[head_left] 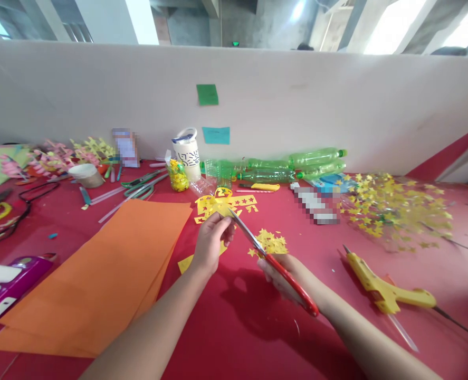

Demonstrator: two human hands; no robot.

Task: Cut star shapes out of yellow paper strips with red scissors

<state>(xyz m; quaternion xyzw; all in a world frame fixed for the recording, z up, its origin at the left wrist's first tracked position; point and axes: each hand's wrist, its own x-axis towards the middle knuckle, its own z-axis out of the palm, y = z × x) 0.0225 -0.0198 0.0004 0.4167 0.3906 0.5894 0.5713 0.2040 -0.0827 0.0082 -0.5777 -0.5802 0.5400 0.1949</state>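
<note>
Right hand (297,268), center of frame, grasped red-handled scissors (277,267), blades angled toward upper left. Left hand (209,245) sat with fingers curled just by the blade tips; could not tell whether it pinched a bit of yellow paper. Loose yellow stars (272,241) lay in a pile just beyond the right hand; punched yellow scraps (245,201) with star-shaped holes lay beyond the left.

Writing check: white tumbler (193,159), upper center, bore dark blue characters or marks, not read with confidence. Green note (207,95) and blue note (216,135) were on the pale partition (297,111); faint lines on the blue one, too small to read. Phone-like object (126,149), upper left, and white strip (316,206), right of center, were pixelated. Yellow glue gun (388,293) lay lower right and orange sheets (103,279) lower left on the red tabletop (226,327); no lettering made out on either.
</note>
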